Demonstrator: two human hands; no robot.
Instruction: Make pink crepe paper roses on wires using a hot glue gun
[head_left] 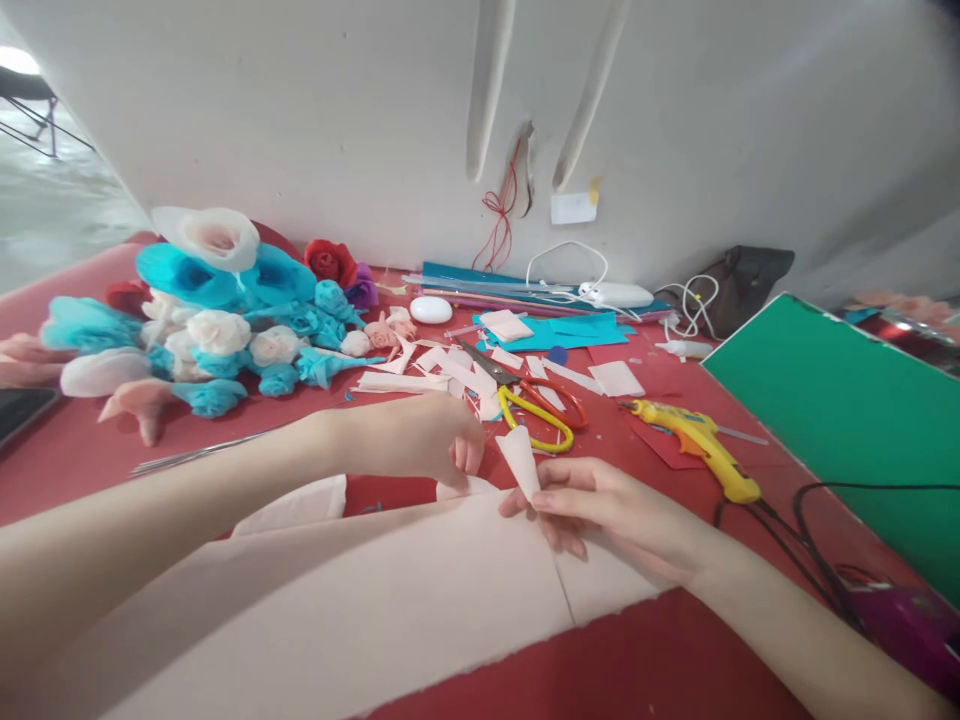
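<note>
Between the thumb and fingers of my right hand [592,505] is a small tapered piece of pale pink paper [519,462], its wide end pointing up. Under that hand lies a large sheet of pale pink crepe paper [360,610], with a straight cut or seam near its right end. My left hand [427,440] reaches across above the sheet's far edge, fingers curled down beside a rounded bit of pale paper [469,488]; whatever its fingertips grip is hidden. Just beyond both hands rest scissors [536,405] with one yellow and one red handle.
Crepe paper flowers [217,335] are heaped at left. Paper scraps [465,370] and blue sheets [577,330] cover the back. A yellow glue gun [697,445] with a black cord lies right, beside a green board [840,420]. Thin wires [195,455] lie behind my left forearm.
</note>
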